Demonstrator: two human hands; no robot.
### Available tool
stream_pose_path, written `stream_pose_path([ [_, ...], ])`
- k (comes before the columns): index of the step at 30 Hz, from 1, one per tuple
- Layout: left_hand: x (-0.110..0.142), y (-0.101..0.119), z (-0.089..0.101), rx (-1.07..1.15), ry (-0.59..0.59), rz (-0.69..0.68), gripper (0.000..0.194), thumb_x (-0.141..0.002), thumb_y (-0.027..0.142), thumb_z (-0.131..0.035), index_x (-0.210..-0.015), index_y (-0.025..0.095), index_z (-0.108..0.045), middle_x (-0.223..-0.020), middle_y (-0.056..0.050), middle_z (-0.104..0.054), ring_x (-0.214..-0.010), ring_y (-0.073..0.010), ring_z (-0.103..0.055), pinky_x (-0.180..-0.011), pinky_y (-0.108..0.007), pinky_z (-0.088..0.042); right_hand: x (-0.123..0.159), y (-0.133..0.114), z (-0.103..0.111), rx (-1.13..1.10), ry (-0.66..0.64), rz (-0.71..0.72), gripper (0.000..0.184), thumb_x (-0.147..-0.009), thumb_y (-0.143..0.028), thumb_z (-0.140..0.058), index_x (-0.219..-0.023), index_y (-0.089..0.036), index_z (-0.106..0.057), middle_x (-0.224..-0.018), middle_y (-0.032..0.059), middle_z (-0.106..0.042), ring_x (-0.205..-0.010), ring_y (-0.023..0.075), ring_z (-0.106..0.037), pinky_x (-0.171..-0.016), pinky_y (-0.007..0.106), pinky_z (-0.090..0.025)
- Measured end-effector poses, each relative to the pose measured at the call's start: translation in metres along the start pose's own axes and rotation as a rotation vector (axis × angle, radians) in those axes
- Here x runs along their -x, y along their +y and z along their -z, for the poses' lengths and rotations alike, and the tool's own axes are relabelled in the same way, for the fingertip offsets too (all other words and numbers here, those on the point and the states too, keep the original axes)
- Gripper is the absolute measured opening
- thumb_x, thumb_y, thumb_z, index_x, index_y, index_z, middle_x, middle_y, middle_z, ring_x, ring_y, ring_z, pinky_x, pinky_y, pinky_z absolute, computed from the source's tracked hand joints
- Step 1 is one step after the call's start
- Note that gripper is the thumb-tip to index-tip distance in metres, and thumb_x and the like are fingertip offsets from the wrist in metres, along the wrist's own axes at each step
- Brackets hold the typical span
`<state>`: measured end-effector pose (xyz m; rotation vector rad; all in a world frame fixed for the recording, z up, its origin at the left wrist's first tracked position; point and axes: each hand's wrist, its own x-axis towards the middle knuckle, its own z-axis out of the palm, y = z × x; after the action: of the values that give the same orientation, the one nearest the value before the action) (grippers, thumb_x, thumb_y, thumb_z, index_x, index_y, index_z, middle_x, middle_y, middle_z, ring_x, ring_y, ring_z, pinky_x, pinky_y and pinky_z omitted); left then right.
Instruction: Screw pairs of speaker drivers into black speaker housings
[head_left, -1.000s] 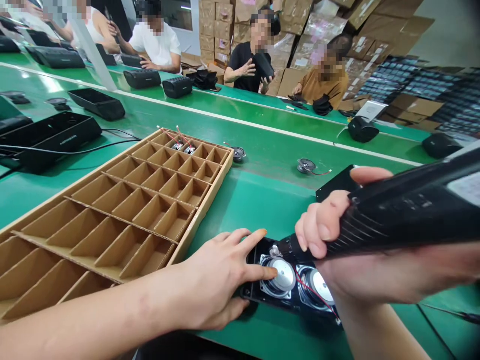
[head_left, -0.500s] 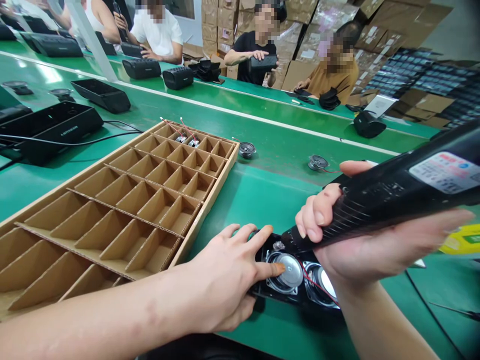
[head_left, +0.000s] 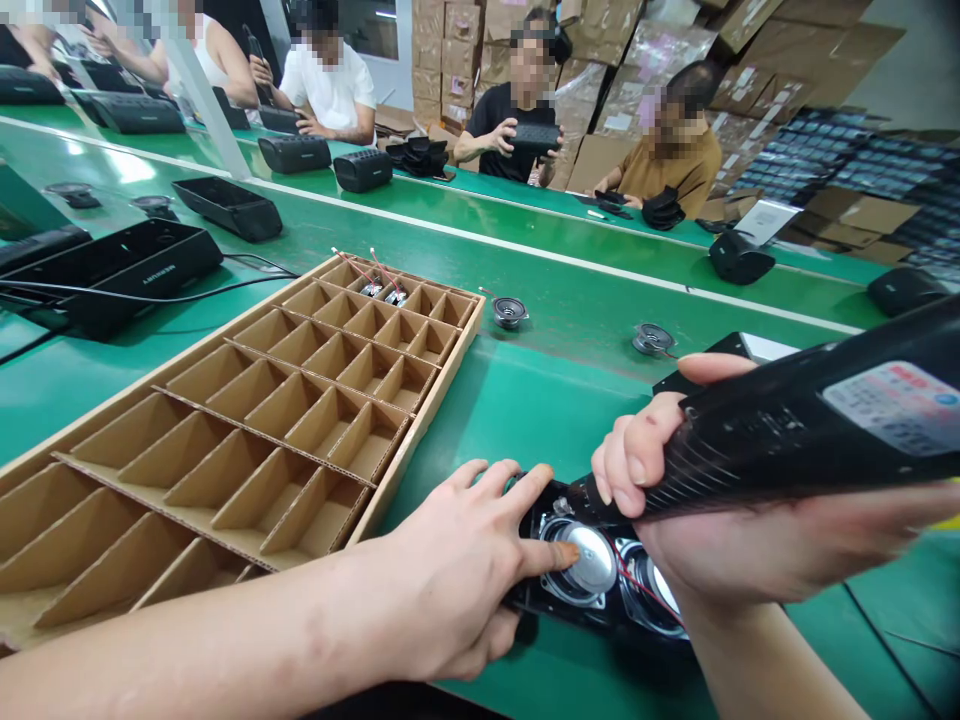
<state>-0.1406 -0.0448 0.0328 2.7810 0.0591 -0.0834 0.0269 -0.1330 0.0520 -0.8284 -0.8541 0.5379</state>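
My left hand (head_left: pixel 465 570) grips the left end of a black speaker housing (head_left: pixel 592 622), with one stained fingertip pressing on the silver back of a round speaker driver (head_left: pixel 598 562). A second driver (head_left: pixel 637 592) sits beside it in the housing, partly hidden by my right wrist. Red wires run across between the drivers. My right hand (head_left: pixel 720 545) is wrapped around a black electric screwdriver (head_left: pixel 787 430) with a white label. Its narrow end points down at the housing's upper edge near the first driver; the very tip is hard to make out.
A partitioned cardboard tray (head_left: pixel 420 460) lies to the left, with a couple of drivers in its far cells. Two loose drivers, one (head_left: pixel 510 312) near the tray and another (head_left: pixel 652 338) farther right, lie on the green bench (head_left: pixel 570 385). Black housings (head_left: pixel 150 270) stand at left. Co-workers sit opposite.
The view has shifted slightly, so the scene sits lower and farther right. Both hands keep their holds on housing and screwdriver. Across the bench, a co-worker has turned a black speaker in their hands.
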Motion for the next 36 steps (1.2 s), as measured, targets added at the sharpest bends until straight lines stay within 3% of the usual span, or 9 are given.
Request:
stream_pose_path([
  [8,-0.003,0.002,0.009,0.017,-0.054,-0.01,0.074,-0.083,0.033,-0.078,-0.154,0.039,-0.054,-0.162,-0.016,-0.038,-0.141,-0.0445,-0.048,-0.116,-0.061,-0.042,0.001,0.003,0.006,-0.017,-0.039,-0.035,0.064,-0.079,-0.076,-0.077,-0.115,-0.023,-0.075,-0.062,0.0001,-0.065,-0.042,0.0157,-0.052,-0.043,0.028,-0.047],
  [14,-0.003,0.002,0.007,0.017,-0.045,-0.003,0.073,-0.082,0.033,-0.079,-0.151,0.039,-0.056,-0.156,-0.014,-0.043,-0.139,-0.0431,-0.049,-0.116,-0.059,-0.042,0.001,0.005,0.007,0.002,-0.14,-0.036,0.068,-0.081,-0.085,-0.065,-0.118,-0.028,-0.073,-0.064,-0.0015,-0.066,-0.041,0.0151,-0.053,-0.042,0.028,-0.047],
  [19,-0.003,0.0,0.004,0.031,-0.027,-0.016,0.066,-0.086,0.037,-0.076,-0.149,0.037,-0.058,-0.149,-0.014,-0.048,-0.139,-0.0399,-0.047,-0.118,-0.059,-0.039,0.001,0.009,0.005,-0.04,-0.124,-0.067,0.062,-0.078,-0.08,-0.074,-0.111,-0.027,-0.075,-0.064,-0.0017,-0.064,-0.042,0.0136,-0.053,-0.04,0.025,-0.045],
  [24,0.0,0.001,0.004,0.058,-0.037,0.001,0.07,-0.084,0.036,-0.078,-0.151,0.038,-0.056,-0.147,-0.012,-0.049,-0.138,-0.0382,-0.046,-0.119,-0.06,-0.037,0.004,0.013,0.013,-0.076,-0.231,-0.121,0.065,-0.075,-0.082,-0.075,-0.114,-0.029,-0.072,-0.074,-0.0011,-0.065,-0.046,0.0129,-0.054,-0.04,0.024,-0.045],
  [30,-0.003,-0.006,-0.006,0.052,-0.001,-0.013,0.07,-0.081,0.038,-0.081,-0.147,0.042,-0.058,-0.14,-0.008,-0.053,-0.129,-0.0357,-0.051,-0.116,-0.058,-0.042,0.012,0.022,0.018,-0.138,-0.234,-0.215,0.07,-0.07,-0.081,-0.08,-0.116,-0.028,-0.069,-0.072,-0.0002,-0.065,-0.051,0.0148,-0.056,-0.047,0.026,-0.045],
  [36,-0.008,-0.016,-0.017,-0.013,0.034,-0.055,0.07,-0.081,0.05,-0.084,-0.145,0.045,-0.057,-0.14,-0.01,-0.053,-0.128,-0.0385,-0.053,-0.109,-0.059,-0.047,0.017,0.031,0.013,-0.133,-0.169,-0.169,0.07,-0.076,-0.084,-0.073,-0.117,-0.028,-0.066,-0.07,-0.001,-0.063,-0.048,0.0111,-0.052,-0.046,0.022,-0.04],
])
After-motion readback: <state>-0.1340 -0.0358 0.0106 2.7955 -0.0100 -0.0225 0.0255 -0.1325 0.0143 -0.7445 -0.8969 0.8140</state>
